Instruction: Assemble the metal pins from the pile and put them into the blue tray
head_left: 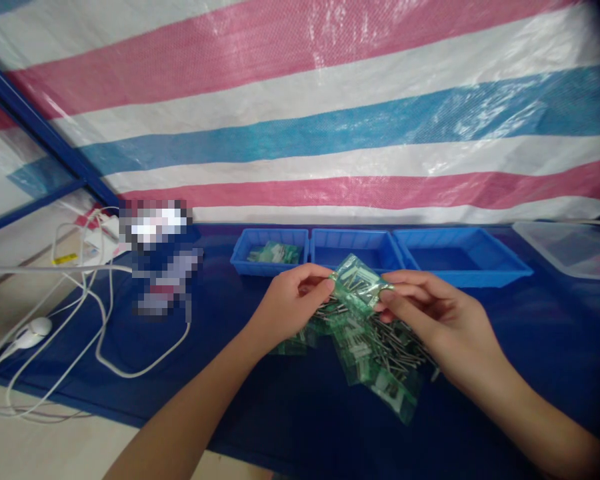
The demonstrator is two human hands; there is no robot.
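Your dark blue cloth table (290, 413) carries a middle blue plastic tray (351, 256) and, in front of it, a heap of thin metal pins (397, 350). Nearer that tray, your left hand (290, 307) and right hand (437, 317) each pinch one end of a green-tinted plastic bag (359, 279) lying crosswise between them

Even daylight, glare on the tarp (330, 40), dark blurred corners

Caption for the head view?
Left hand and right hand hold a green bag of pins over a pile, blue trays behind.
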